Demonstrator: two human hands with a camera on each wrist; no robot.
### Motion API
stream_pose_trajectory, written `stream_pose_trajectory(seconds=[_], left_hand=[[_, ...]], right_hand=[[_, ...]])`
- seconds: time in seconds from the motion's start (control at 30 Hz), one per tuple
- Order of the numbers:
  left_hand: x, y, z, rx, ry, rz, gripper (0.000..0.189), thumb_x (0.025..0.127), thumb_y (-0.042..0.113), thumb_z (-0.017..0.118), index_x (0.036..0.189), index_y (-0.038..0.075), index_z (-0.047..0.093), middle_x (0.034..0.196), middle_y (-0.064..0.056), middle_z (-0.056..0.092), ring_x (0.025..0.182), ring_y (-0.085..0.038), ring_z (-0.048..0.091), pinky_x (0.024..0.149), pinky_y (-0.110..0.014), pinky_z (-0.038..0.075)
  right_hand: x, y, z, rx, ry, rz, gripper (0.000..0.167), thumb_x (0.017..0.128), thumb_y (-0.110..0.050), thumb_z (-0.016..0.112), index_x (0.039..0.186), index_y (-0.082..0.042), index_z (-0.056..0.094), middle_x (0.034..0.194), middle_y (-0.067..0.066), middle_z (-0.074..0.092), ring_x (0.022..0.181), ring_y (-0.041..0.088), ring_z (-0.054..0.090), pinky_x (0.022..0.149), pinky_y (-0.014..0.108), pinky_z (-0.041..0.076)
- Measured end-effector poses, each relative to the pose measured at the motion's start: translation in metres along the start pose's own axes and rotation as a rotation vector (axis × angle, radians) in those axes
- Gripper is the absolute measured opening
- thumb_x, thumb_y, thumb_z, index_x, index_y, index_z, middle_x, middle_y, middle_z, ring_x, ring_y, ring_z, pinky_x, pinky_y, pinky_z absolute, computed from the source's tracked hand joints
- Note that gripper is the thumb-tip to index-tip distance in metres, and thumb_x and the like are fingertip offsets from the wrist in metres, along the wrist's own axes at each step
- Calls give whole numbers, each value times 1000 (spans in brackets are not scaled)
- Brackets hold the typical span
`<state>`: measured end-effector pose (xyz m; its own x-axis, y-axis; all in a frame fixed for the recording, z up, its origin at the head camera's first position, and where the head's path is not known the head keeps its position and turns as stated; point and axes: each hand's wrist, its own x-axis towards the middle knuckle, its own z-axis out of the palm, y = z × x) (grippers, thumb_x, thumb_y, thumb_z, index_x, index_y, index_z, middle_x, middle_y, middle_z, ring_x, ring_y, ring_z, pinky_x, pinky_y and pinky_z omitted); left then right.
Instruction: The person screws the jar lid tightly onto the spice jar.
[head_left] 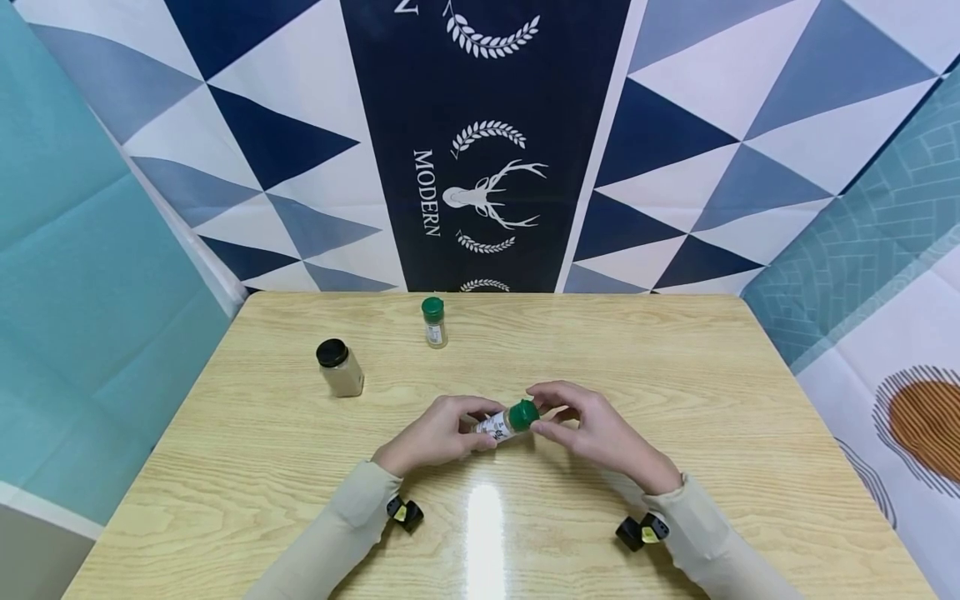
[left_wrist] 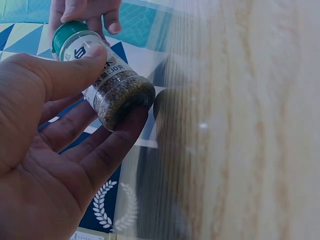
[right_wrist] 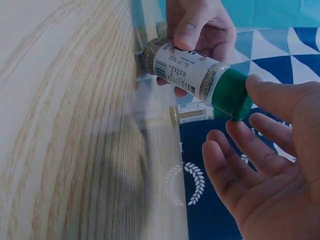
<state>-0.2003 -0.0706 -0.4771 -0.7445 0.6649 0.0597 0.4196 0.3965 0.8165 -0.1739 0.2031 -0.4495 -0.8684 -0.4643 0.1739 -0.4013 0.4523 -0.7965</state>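
A clear spice jar (head_left: 496, 426) with a white printed label and a green cap (head_left: 523, 415) is held tilted over the wooden table. My left hand (head_left: 442, 433) grips its body, thumb on the label and fingers beneath. In the left wrist view, coarse brownish grains fill the jar's base (left_wrist: 122, 100). My right hand (head_left: 588, 425) is at the cap end. The right wrist view shows its thumb (right_wrist: 280, 95) against the green cap (right_wrist: 232, 94) and a fingertip at the cap's lower edge, with the other fingers spread loosely below.
On the wooden table (head_left: 637, 350), a second green-capped jar (head_left: 434, 323) stands upright near the back edge. A squarer jar with a black lid (head_left: 341, 369) stands to its left. Behind the table hangs a patterned cloth (head_left: 487, 100).
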Motion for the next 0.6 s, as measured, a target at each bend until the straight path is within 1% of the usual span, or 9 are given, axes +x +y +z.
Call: stream_pose_trajectory(seconds=[0.1,0.23,0.33,0.43,0.53,0.6], left_hand=[[0,0,0,9,3,4,44,93,16,79,135,15,67,125,-1,72,105,-11,68,85,-22,58],[1,-1,0,18,4,8,44,93,15,78,136,15,67,125,-2,72,104,-11,68,85,-22,58],[1,-1,0,22,3,7,44,93,15,78,136,15,67,125,-2,72,104,-11,68,85,-22,58],[1,-1,1,24,4,5,44,93,15,79,135,15,67,124,-2,72,104,-11,68,86,-22,57],[1,-2,1,22,4,7,44,93,15,78,135,14,67,124,-2,72,105,-11,68,86,-22,57],[1,-2,1,21,3,11,44,93,15,78,135,14,67,125,-2,71,105,-11,68,86,-21,57]], right_hand=[[0,-1,-1,4,-3,25,46,96,-24,75,139,-12,61,124,6,71,107,19,70,88,32,61],[1,-2,-2,33,-8,21,50,97,-25,75,142,-15,58,140,14,63,118,25,68,95,38,60],[1,-3,-2,61,-12,-15,52,96,-20,76,144,-15,56,145,16,59,124,29,64,99,39,58],[1,-3,0,82,-16,-60,54,93,-9,77,143,-13,57,146,13,58,130,29,61,102,39,57],[-1,-4,1,93,-24,-93,55,91,-1,77,141,-14,60,147,8,58,133,27,58,104,39,55],[-1,-4,2,95,-28,-108,55,89,4,76,138,-15,62,147,8,58,133,27,58,105,39,55]])
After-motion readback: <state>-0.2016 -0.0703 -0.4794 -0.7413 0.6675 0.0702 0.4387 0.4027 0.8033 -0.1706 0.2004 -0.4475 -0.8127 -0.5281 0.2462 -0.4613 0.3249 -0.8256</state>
